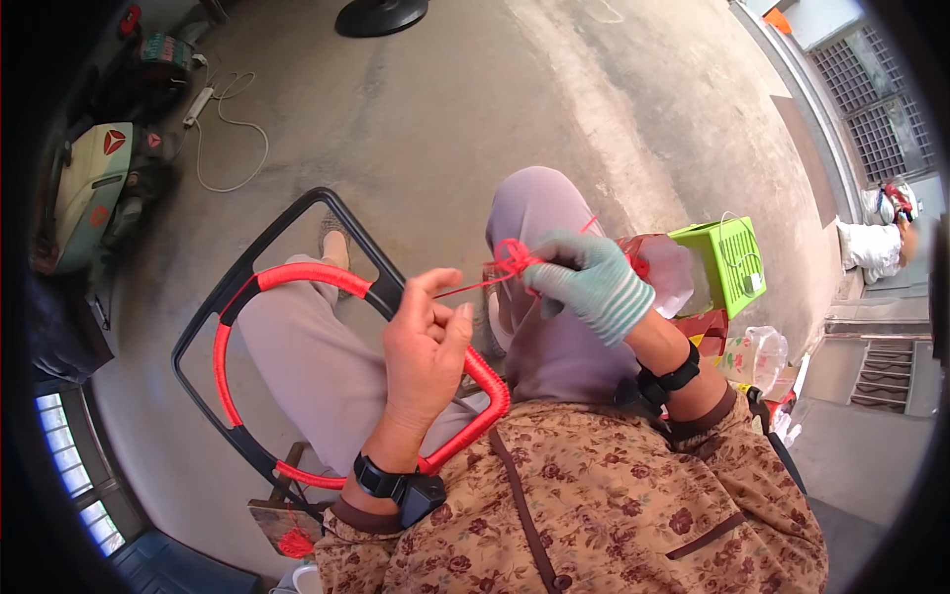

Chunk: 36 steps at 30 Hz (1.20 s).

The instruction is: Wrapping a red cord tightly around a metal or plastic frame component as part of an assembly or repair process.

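Note:
A black frame (188, 342) leans across my left thigh; its inner ring is partly wrapped in tight red cord (315, 273). Over the frame's near right side, my bare left hand (427, 342) is closed, pinching a thin red strand. That strand runs taut to a loose looped bundle of red cord (513, 257) above my right knee. My right hand (594, 282), in a pale green striped glove, grips this bundle between thumb and fingers. A short end of cord sticks up past the glove. The fingertips under the bundle are partly hidden.
Beside my right leg stand a bright green plastic basket (722, 265) and a clear plastic container (764, 354). A red tuft of cord (295, 542) hangs at the lower left. Farther off are a scooter (89, 203), a power strip (199, 106) with its cable, and a round black base (381, 16).

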Available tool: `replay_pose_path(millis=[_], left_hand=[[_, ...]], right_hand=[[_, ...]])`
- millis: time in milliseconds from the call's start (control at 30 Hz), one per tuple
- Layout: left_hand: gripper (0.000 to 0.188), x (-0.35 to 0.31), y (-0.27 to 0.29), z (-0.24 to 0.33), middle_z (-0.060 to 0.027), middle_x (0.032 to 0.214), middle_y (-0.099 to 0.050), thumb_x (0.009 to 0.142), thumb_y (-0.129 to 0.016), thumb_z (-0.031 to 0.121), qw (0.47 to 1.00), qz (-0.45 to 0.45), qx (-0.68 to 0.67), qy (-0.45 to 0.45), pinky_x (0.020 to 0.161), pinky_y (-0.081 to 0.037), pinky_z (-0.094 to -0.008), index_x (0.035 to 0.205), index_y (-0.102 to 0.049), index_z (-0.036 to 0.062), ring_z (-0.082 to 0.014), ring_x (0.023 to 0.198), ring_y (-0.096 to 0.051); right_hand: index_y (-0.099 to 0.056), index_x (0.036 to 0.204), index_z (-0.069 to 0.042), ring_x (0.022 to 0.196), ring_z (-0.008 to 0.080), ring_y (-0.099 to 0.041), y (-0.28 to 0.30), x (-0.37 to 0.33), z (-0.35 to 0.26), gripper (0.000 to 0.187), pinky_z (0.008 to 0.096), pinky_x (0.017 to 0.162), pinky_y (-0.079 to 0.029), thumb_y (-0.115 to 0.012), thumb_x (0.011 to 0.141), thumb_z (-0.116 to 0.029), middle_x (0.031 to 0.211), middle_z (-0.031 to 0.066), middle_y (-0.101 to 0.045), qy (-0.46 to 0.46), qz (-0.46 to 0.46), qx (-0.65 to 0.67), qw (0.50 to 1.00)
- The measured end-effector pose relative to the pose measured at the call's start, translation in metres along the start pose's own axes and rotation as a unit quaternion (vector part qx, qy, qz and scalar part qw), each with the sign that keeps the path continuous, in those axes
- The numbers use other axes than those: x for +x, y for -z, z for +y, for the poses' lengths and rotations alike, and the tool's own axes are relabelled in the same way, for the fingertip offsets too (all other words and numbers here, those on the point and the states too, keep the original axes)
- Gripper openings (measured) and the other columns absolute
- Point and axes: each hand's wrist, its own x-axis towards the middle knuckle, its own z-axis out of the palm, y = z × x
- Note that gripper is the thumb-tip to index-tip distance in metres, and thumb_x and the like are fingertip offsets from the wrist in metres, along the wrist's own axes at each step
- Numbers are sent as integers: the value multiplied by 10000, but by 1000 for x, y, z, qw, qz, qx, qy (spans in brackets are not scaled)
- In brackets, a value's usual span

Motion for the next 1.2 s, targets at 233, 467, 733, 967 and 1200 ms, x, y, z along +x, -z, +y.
replay_pose_path(millis=[233, 467, 733, 967, 1200], left_hand=[[63, 5, -2, -13, -20, 684, -559, 832, -612, 1, 995, 7, 76, -61, 492, -385, -212, 894, -602, -8, -46, 537, -457], [71, -1, -2, -5, 11, 670, -520, 842, -605, 10, 986, -55, 132, -86, 491, -366, -178, 909, -593, -9, -15, 560, -452], [193, -8, -17, 10, -92, 954, -603, 778, -638, -37, 981, 14, 112, -157, 489, -393, -190, 966, -614, -2, -44, 547, -477], [259, -8, -17, 11, -52, 846, -613, 791, -625, -42, 993, -11, 32, -111, 513, -409, -182, 1044, -622, 15, -46, 605, -524], [90, -6, -14, 3, -4, 780, -591, 824, -612, -32, 994, -52, 62, -78, 530, -410, -167, 912, -603, -13, -23, 633, -525]], right_hand=[[-610, 875, -27, 466, 124, -549, 54, 4, 24, 91, 235, 430, -445, -629, 847, -112, 703, 64, -613, -35, 170, 223, 959], [-603, 864, -27, 448, 124, -540, 70, -8, 53, 97, 236, 413, -426, -630, 843, -117, 680, 62, -608, -75, 170, 213, 959], [-610, 914, -46, 500, 112, -554, 34, -38, 30, 154, 221, 469, -447, -633, 858, -188, 738, 32, -610, -99, 58, 219, 969], [-610, 927, -25, 567, 100, -579, 4, -34, 16, 187, 225, 536, -471, -619, 872, -204, 766, 42, -626, -97, -37, 184, 977], [-593, 972, -12, 658, 127, -596, -8, -27, 34, 190, 248, 611, -485, -627, 849, -152, 782, 52, -616, 16, -53, 215, 975]])
